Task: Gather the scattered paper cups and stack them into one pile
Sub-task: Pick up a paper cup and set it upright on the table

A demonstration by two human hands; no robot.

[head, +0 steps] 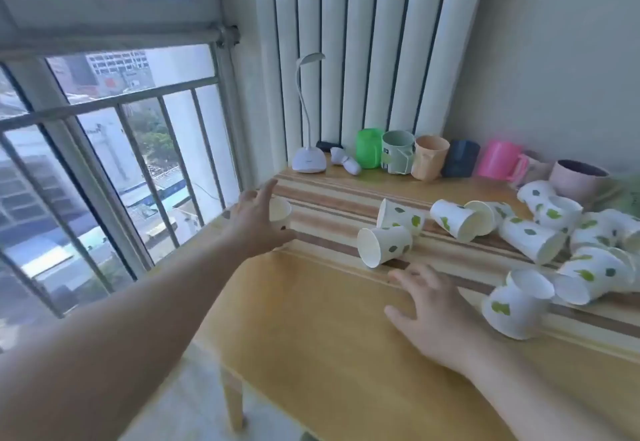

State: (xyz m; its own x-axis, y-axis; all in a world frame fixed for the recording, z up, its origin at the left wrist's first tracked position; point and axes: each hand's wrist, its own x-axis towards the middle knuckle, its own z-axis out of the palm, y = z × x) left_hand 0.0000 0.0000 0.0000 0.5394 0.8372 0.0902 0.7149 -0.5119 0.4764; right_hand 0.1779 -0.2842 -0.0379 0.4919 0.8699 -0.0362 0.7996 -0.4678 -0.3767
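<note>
Several white paper cups with green leaf prints lie scattered on the striped cloth [332, 198] at the right, most on their sides. One cup [384, 245] lies with its mouth toward me, another [401, 217] stands behind it, and one [516, 302] rests near the table's front. At the table's left edge my left hand [258, 219] curls around a paper cup [280, 212], partly hiding it. My right hand [436, 309] hovers flat over the wooden table [311, 319], fingers spread, holding nothing, just in front of the lying cup.
A row of coloured plastic mugs [429, 160] lines the back wall, with a white desk lamp [308, 160] at its left. White radiator pipes rise behind. A barred window is on the left, beyond the table's left edge.
</note>
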